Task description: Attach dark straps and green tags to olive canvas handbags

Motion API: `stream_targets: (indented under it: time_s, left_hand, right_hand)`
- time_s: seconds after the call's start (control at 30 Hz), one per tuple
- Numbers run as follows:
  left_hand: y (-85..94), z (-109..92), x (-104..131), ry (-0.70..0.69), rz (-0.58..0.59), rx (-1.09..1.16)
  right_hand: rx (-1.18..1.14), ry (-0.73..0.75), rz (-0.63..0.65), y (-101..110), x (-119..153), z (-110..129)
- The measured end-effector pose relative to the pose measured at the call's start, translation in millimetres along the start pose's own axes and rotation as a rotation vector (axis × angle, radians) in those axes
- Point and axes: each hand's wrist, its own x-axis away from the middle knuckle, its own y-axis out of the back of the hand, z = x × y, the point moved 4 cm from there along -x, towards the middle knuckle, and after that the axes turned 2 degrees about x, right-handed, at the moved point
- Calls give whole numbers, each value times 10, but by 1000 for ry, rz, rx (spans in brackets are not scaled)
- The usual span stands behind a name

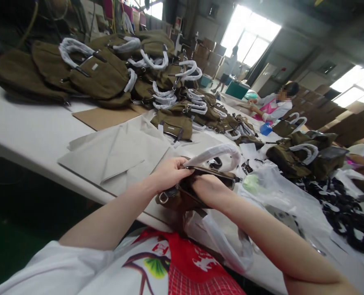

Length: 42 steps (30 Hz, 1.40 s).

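An olive-brown handbag (169, 203) lies at the table's near edge, its zipped top spread apart. My left hand (171, 173) pinches the bag's rim by the zipper, thumb on top. Past the wrist, my right hand (210, 189) reaches down into the bag, so its fingers are hidden. One handle (215, 152), wrapped in white film, arches up behind the opening. The other wrapped handle (228, 241) hangs toward my body. A metal ring (163, 198) shows at the bag's left end.
Flat pale paper sheets (117, 151) and brown cardboard (108, 116) lie left of the bag. Many similar handbags (102, 78) are heaped behind. Clear plastic (280, 184) and black straps (344, 213) cover the right side. A co-worker (274, 106) stands across the table.
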Motion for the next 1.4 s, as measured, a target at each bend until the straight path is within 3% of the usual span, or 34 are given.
stream_targets:
  time_s: [0.13, 0.33, 0.43, 0.57, 0.63, 0.77, 0.97, 1.03, 1.2, 1.3, 1.4]
  left_hand:
    - [-4, 3, 29, -11, 4, -14]
    - [23, 33, 28, -2, -1, 62]
    - [-7, 46, 23, 17, 13, 102]
    - [-39, 46, 26, 19, 9, 81]
    - [-36, 43, 28, 18, 2, 75]
    - [-53, 49, 38, 59, -2, 147]
    - [-239, 49, 60, 102, 119, 214]
    - [-253, 53, 60, 94, 121, 216]
    - [-217, 43, 55, 90, 118, 176]
    - [-199, -28, 67, 74, 183, 113]
    - [-170, -118, 138, 46, 303, -92]
  right_hand:
    - [-61, -55, 92, -7, 71, 42]
    - [-368, -285, -50, 251, 261, -5]
    - [-464, -287, -119, 264, 317, -29]
    - [-502, -178, -34, 151, 339, -8]
    - [-542, -181, -78, 110, 345, -45]
    - [-603, -464, -149, -25, 345, -259]
    - [-1106, -695, 51, -316, 258, -344]
    - [-1064, -662, 33, -285, 252, -315]
    - [-467, -432, -23, 67, 316, -24]
    - [-456, -255, 16, 290, 360, 223]
    - [-510, -122, -47, 503, 422, 356]
